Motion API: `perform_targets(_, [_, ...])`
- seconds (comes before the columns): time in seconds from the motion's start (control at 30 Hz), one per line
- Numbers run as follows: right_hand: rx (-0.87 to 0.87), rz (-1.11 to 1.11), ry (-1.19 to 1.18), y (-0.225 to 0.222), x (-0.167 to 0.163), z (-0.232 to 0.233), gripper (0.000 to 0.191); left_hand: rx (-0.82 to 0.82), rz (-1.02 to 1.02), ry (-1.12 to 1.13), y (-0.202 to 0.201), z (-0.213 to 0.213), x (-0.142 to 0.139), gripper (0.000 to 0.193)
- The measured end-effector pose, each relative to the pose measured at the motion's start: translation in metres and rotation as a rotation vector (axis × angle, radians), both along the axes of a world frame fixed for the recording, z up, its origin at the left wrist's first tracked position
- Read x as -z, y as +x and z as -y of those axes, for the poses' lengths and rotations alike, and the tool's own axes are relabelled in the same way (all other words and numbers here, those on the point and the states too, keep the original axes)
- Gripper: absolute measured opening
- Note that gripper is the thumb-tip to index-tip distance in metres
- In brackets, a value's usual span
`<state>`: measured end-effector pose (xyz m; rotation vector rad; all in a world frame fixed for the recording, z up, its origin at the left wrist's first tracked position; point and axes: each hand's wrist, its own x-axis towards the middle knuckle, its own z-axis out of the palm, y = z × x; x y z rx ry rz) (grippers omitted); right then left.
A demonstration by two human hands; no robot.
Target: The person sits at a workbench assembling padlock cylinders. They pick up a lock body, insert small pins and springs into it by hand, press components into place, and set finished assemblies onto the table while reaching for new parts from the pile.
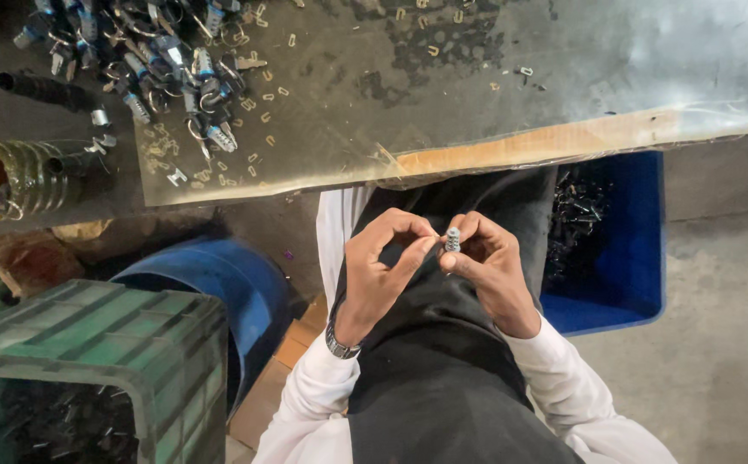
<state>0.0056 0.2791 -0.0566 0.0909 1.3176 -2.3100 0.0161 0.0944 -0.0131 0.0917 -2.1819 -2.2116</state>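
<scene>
Two hands, left hand [380,262] and right hand [491,262], pinch one small ribbed metal part [453,240].

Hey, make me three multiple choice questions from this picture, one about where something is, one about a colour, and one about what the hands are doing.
1. Where does the pile of metal parts lie?
A. on the table top
B. in the green crate
C. on the person's lap

2. What colour is the bin under the table edge?
A. red
B. blue
C. yellow

3. How is the small metal part held?
A. flat in one open palm
B. pinched between the fingertips of both hands
C. it lies loose on the floor

Answers: 1 A, the pile sits on the table. 2 B, its walls are blue. 3 B, the left hand and right hand meet on it.
</scene>
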Motion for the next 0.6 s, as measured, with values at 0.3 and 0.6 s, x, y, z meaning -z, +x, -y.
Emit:
perform_targets(0.3, [-0.032, 0.059, 0.022, 0.0025, 0.0005, 0.0003, 0.026, 0.033, -0.192, -0.188, -0.0007, 0.0000, -0.0057, 0.018])
perform_targets(0.6, [-0.053, 0.011, 0.176, -0.0018, -0.0055, -0.0025, 0.024, 0.059, -0.159, -0.181, 0.0008, 0.0051, -0.0053, 0.017])
